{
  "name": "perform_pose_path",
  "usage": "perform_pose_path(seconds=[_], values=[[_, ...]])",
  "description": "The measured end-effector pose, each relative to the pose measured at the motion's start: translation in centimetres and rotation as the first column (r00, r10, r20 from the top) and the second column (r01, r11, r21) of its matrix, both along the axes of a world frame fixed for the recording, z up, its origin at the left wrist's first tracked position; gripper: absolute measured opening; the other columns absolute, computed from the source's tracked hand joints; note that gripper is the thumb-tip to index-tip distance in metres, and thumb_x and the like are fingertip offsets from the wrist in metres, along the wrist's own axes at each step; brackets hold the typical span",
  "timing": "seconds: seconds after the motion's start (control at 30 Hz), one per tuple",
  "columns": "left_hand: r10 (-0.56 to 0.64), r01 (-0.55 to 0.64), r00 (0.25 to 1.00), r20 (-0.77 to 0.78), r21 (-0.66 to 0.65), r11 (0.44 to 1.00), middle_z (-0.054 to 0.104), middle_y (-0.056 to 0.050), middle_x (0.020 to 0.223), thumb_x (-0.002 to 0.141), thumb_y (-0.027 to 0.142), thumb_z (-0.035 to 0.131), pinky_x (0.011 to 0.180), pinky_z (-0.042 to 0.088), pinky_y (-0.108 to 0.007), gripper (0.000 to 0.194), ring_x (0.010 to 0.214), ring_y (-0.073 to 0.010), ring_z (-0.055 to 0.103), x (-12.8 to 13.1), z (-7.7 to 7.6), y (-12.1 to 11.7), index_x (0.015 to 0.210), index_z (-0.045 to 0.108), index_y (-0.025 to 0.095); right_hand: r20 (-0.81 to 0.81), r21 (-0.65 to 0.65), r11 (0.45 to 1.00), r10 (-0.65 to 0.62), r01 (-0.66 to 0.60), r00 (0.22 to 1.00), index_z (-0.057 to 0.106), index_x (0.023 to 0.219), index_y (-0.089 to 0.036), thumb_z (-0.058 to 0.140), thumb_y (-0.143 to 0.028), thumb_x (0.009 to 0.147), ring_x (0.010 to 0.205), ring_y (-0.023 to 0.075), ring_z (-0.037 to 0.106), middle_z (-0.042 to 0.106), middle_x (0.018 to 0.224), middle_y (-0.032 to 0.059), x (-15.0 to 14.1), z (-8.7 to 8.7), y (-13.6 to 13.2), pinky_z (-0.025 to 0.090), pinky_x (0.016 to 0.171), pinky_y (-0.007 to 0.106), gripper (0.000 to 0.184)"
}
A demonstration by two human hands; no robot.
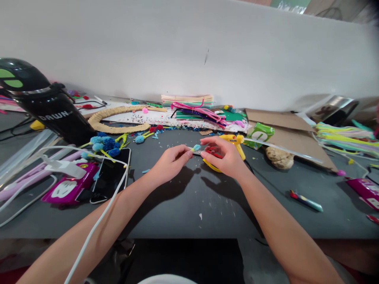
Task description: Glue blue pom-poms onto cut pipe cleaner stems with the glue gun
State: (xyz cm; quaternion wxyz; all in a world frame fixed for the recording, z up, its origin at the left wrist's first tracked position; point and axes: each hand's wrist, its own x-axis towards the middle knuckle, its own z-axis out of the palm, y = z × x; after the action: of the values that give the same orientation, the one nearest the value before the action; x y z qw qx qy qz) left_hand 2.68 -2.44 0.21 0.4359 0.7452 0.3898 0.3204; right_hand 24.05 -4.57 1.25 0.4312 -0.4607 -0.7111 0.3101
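Note:
My left hand point(177, 159) pinches a small light-blue fuzzy bud point(196, 147) on a pale yellow-green stem, like a piece made from pipe cleaner. Just right of the bud is my right hand point(225, 156), its fingers curved and apart with nothing seen between them. Below and behind those fingers lies a pair of scissors point(212, 165) with red and yellow handles, partly covered by the hand. A yellow glue gun point(237, 141) rests right behind my right hand, a clear glue stick point(284, 150) reaching out from it to the right.
At left stand a black bottle point(63, 114), blue pompom flowers point(103, 145), a phone point(111, 177) and a purple packet point(74, 185). A white cable point(102, 215) crosses my left forearm. Behind are a braided ring point(100, 124) and pipe cleaners point(197, 112); cardboard point(290, 142) lies right.

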Motion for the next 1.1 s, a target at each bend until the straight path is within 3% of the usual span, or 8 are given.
perform_pose_path(seconds=[0.2,0.33,0.63,1.1], values=[[0.012,-0.006,0.998,-0.068,0.092,0.996,0.049,0.002,0.065,0.093,0.045,0.049,0.055,0.032,-0.022,0.034,0.059,-0.0104,0.041,-0.23,0.02,0.09,0.079,0.059,0.016,0.145,0.152,0.987,0.022,-0.045,0.989,0.067,0.114,-0.029,0.066,-0.031,0.085,0.112,0.0237,0.059,0.06,0.123,0.0067,0.2,0.51,-0.22,0.055,0.089,0.039,0.029],[0.009,0.006,0.994,-0.111,0.136,0.991,0.054,0.002,0.066,0.094,0.043,0.048,0.056,0.034,-0.022,0.032,0.059,-0.0105,0.044,-0.36,-0.23,0.15,0.08,0.06,0.016,0.229,0.224,0.969,0.047,-0.1,0.972,0.067,0.11,-0.026,0.064,-0.026,0.087,0.116,0.0237,0.057,0.059,0.122,0.0076,0.08,0.4,-0.14,0.048,0.101,0.042,0.023],[0.013,0.015,0.987,-0.161,0.174,0.985,0.061,-0.001,0.07,0.094,0.043,0.046,0.057,0.034,-0.023,0.034,0.062,-0.0122,0.048,-0.38,-0.59,0.18,0.083,0.063,0.016,0.262,0.22,0.968,0.06,-0.12,0.963,0.064,0.103,-0.025,0.061,-0.028,0.09,0.117,0.0246,0.056,0.059,0.122,0.0094,0.03,0.17,0.07,0.047,0.101,0.044,0.014],[0.001,0.03,0.981,-0.193,0.158,0.987,0.053,0.002,0.064,0.094,0.04,0.046,0.056,0.031,-0.024,0.031,0.058,-0.011,0.043,-0.39,-0.5,0.14,0.077,0.059,0.017,0.303,0.262,0.955,0.057,-0.141,0.951,0.062,0.098,-0.023,0.051,-0.023,0.095,0.112,0.0232,0.057,0.059,0.116,0.0097,-0.04,0.04,0.25,0.046,0.099,0.042,0.011]])
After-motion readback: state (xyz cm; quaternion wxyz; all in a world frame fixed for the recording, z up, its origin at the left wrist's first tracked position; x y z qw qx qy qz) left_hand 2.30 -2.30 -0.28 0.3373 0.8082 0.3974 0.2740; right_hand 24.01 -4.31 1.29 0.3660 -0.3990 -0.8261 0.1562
